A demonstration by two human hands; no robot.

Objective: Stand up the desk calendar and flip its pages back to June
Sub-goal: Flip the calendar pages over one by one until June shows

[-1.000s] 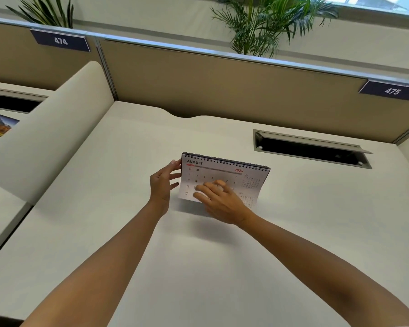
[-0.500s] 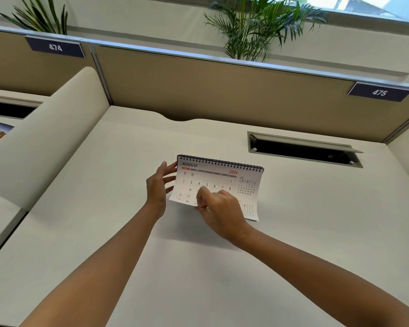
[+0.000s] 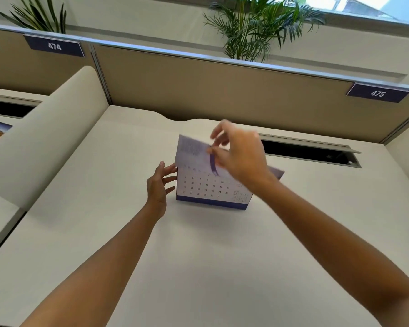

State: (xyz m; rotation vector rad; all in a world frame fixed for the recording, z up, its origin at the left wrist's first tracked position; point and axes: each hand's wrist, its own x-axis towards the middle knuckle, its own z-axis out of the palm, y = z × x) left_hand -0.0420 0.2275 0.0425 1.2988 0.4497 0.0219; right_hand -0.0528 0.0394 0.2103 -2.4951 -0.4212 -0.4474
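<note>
Since half a second ago the August page has been lifted: the right hand [image 3: 240,159] pinches it, blurred, above the desk calendar [image 3: 206,187], which stands mid-frame on the tabletop [image 3: 198,267]. A date grid now shows. The left hand [image 3: 159,185], fingers spread, steadies its left edge.

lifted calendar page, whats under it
Under the lifted page, held by the right hand, another date grid shows, running to 31. Its month heading is covered.

Desk calendar [image 3: 210,187] upright on desk [image 3: 198,267], mid-surface; left hand [image 3: 159,185] at its left edge; right hand [image 3: 241,156] above; cable slot [image 3: 312,153] behind-right.
</note>
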